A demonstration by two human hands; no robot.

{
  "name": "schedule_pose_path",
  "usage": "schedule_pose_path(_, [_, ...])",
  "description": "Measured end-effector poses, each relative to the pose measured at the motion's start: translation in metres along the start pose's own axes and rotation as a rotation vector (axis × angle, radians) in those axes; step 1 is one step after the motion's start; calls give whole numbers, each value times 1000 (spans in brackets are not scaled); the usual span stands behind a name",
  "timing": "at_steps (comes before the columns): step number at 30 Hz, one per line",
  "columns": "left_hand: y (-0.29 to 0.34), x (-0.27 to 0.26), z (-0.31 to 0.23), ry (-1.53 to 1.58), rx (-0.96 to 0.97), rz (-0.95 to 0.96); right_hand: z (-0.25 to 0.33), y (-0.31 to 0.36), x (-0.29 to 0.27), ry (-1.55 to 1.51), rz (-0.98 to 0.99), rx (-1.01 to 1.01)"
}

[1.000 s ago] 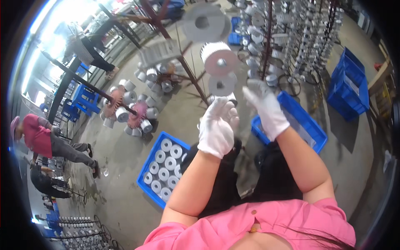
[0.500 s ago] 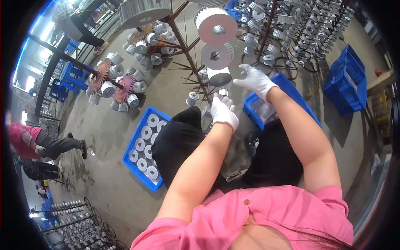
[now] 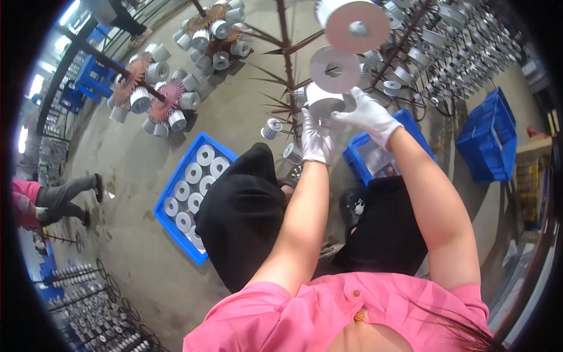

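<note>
In front of me a brown metal rack [image 3: 287,64] with spiky arms carries silvery toothed pulleys. Both my gloved hands are at one pulley [image 3: 326,101] low on its right side. My left hand [image 3: 318,139] has its fingers up along the pulley's lower left. My right hand [image 3: 370,120] curves round its right side, thumb underneath. How the pulley sits on the rack is hidden. Just above are a wide-flanged pulley [image 3: 334,69] and a larger one [image 3: 358,29]. Smaller pulleys [image 3: 271,128] hang lower left.
A blue crate [image 3: 202,139] with rows of pulleys stands left of my knee. Another blue crate [image 3: 355,157] is beyond my right knee, and stacked blue crates [image 3: 487,141] stand far right. More loaded racks surround me. A person [image 3: 64,199] is at the left.
My right hand, spread open before, has come in to the pulley's right side. My left hand has risen from below to its lower left. The view has shifted slightly.
</note>
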State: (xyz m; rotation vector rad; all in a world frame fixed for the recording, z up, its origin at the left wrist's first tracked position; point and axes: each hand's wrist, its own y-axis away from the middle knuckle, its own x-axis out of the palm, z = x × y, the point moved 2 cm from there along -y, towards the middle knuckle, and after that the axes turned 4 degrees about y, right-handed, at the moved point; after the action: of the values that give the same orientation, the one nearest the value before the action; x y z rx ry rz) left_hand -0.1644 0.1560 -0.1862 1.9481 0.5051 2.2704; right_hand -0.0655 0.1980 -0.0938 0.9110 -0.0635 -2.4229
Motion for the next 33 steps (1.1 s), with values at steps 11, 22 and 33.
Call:
schedule_pose_path(11, [-25,-42,-1,282,-90,342,-2,-10,20,-367,58,-48])
schedule_pose_path(22, [-34,-37,13,207,-64,304,-1,-16,22,-370,9,59])
schedule_pose_path(33, [-38,-41,2,101,88,303,-10,-26,25,-158,-102,-64])
